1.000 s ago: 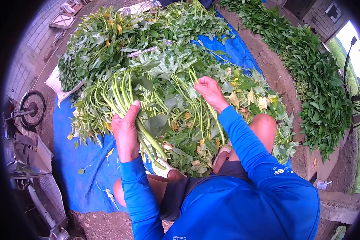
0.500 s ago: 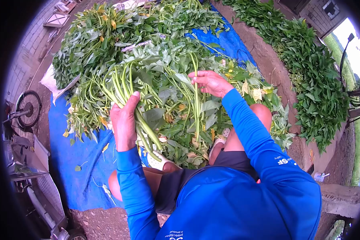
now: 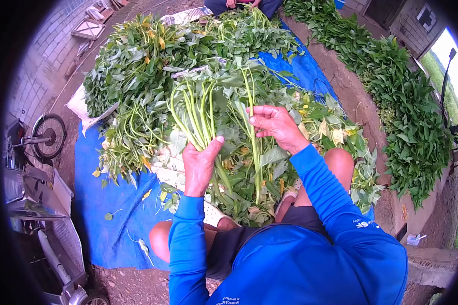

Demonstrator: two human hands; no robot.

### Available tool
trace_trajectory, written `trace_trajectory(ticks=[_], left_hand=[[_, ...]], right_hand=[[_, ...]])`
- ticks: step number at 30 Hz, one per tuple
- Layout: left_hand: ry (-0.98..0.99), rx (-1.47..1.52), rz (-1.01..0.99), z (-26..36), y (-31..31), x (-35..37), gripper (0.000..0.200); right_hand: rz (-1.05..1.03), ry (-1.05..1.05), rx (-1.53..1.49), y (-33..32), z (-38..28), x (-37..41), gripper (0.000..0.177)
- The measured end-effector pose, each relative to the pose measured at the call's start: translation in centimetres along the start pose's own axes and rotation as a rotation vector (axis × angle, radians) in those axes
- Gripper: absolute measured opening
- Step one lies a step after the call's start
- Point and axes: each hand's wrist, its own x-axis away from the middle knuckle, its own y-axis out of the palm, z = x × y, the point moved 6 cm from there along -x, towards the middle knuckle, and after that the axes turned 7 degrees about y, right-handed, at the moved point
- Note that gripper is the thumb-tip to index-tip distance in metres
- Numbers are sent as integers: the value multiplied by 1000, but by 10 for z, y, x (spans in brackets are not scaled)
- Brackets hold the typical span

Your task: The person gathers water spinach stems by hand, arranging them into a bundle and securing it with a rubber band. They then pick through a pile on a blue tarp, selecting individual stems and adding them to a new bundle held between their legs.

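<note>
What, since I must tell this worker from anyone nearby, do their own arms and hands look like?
Both arms wear long, bright blue sleeves, the left sleeve and right sleeve ending at the wrists. The right sleeve bears small white lettering on the upper arm. The left hand and right hand are bare: no gloves.

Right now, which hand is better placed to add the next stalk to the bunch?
Probably right. The left hand is closed around the bunch of stalks, so it is full. The right hand pinches one long stalk close beside that bunch.
</note>
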Motion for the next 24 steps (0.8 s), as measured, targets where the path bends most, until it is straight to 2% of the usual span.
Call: trace_trajectory(ticks=[2, 6, 9, 11, 13, 15, 17, 21, 23, 24], left_hand=[[29, 24, 18, -2, 9, 2, 20], [59, 29, -111, -5, 25, 10, 26], [62, -73, -230, -6, 31, 9, 26], [-81, -13, -208, -15, 27, 7, 29], [-172, 82, -143, -19, 22, 7, 29], [-182, 65, -71, -30, 13, 5, 28], [-199, 85, -41, -38, 9, 5, 28], [-141, 60, 11, -41, 8, 2, 27], [-133, 41, 46, -42, 11, 1, 28], [-125, 17, 57, -45, 9, -2, 28]], right_hand=[[-30, -28, -49, 17, -2, 8, 43], [-104, -9, -134, 44, 4, 16, 41], [-147, 34, -235, 56, 20, 7, 38], [-160, 36, -218, 58, 25, 2, 37], [-85, 38, -168, 52, 15, 7, 37], [217, -103, 8, 29, 6, 17, 35], [252, -19, 66, 16, 13, 38, 43], [138, 74, 38, 26, 59, 89, 61], [24, 91, -77, 36, 85, 106, 52], [44, 34, 28, 42, 90, 114, 49]])
